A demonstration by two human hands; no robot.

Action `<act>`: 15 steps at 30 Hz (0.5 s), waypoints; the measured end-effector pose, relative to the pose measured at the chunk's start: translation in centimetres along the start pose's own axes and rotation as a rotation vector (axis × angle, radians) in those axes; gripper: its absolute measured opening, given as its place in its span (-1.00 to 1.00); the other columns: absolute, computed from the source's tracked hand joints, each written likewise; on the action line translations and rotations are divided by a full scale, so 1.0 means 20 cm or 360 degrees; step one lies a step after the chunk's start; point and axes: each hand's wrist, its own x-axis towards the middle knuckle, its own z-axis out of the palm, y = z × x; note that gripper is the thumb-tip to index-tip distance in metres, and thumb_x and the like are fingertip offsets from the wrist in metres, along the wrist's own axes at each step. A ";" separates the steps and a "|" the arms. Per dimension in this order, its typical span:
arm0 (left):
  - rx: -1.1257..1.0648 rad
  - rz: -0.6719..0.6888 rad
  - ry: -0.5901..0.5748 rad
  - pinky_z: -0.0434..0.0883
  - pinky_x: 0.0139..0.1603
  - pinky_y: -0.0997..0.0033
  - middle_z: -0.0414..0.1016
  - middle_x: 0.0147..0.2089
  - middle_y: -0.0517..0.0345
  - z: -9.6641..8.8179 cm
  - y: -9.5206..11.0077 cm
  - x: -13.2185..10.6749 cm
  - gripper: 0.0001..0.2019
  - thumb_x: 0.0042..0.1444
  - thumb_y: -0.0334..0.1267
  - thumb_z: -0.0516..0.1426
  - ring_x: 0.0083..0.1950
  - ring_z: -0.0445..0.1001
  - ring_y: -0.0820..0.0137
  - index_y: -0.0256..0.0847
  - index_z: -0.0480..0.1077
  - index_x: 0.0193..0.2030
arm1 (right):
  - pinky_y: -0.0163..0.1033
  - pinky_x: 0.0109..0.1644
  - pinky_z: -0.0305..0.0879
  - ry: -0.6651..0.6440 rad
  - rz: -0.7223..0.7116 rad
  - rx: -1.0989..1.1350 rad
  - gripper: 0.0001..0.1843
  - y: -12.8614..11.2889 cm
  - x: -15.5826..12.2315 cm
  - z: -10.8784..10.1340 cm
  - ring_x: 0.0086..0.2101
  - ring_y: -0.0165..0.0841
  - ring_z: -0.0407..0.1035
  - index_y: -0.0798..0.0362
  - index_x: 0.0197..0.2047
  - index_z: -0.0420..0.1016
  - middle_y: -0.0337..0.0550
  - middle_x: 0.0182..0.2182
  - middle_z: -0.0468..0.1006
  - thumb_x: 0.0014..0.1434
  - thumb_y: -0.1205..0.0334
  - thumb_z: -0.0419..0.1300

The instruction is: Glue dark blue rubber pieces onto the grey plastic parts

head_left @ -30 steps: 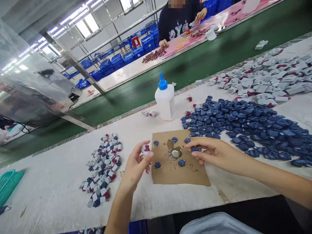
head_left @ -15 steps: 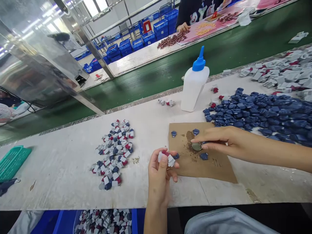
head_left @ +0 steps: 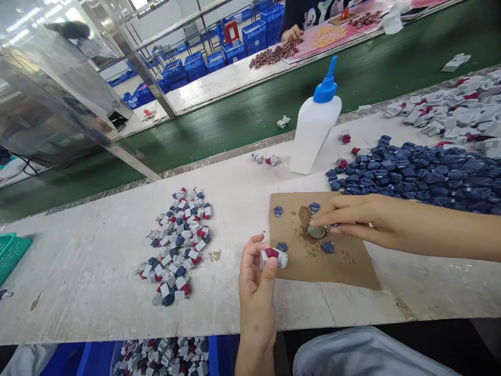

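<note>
My left hand point(head_left: 256, 277) pinches a small grey and red piece point(head_left: 274, 256) at the left edge of a brown cardboard sheet point(head_left: 332, 266). On that sheet my right hand point(head_left: 352, 218) has its fingers pressed together, their tips by a small round metal cap point(head_left: 314, 231) ringed with brown residue. A small blue piece seems to be under those fingertips, though I cannot make it out. Loose blue pieces point(head_left: 327, 247) lie on the cardboard around the cap.
A white glue bottle with a blue nozzle point(head_left: 316, 133) stands behind the cardboard. Right of it lie a blue heap point(head_left: 422, 175) and a grey heap point(head_left: 457, 107). Assembled pieces point(head_left: 178, 243) lie at left. A green conveyor belt point(head_left: 242, 120) runs behind; another person's hand point(head_left: 291, 34) works beyond it.
The view shifted left and down. My left hand drew back toward me with the grey and red piece. My right hand moved from the cardboard's right side to the metal cap.
</note>
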 end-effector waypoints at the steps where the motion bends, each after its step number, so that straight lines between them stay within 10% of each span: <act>1: 0.0034 0.0077 0.0058 0.37 -0.02 0.54 0.47 0.00 0.21 -0.01 0.00 0.00 -0.74 -0.14 -0.08 0.35 0.03 0.43 0.42 -0.07 0.48 -0.31 | -0.15 -0.12 0.36 -0.0047 0.0008 -0.0016 -0.58 -0.01 0.00 -0.01 -0.13 -0.21 0.44 -0.04 -0.03 0.55 -0.08 -0.14 0.56 0.25 0.06 -0.07; 6: -0.0174 0.0123 0.0189 0.40 -0.50 0.62 0.48 -0.43 0.29 -0.03 0.03 0.01 -0.69 -0.25 -0.06 0.39 -0.53 0.44 0.57 -0.09 0.48 -0.38 | -0.28 -0.46 0.22 -0.0038 0.0254 -0.0036 -0.67 -0.05 0.01 -0.04 -0.53 -0.35 0.36 -0.01 -0.10 0.44 -0.19 -0.47 0.56 0.21 0.03 0.01; 15: -0.0869 -0.0415 0.0195 0.51 -0.32 0.62 0.61 -0.29 0.22 0.01 0.03 -0.03 -0.56 -0.37 -0.12 0.43 -0.24 0.58 0.45 0.02 0.57 -0.22 | -0.19 -0.16 0.36 -0.0029 -0.0002 0.0183 -0.64 0.00 0.02 -0.02 -0.18 -0.25 0.45 -0.07 -0.05 0.55 -0.11 -0.15 0.56 0.24 0.10 -0.01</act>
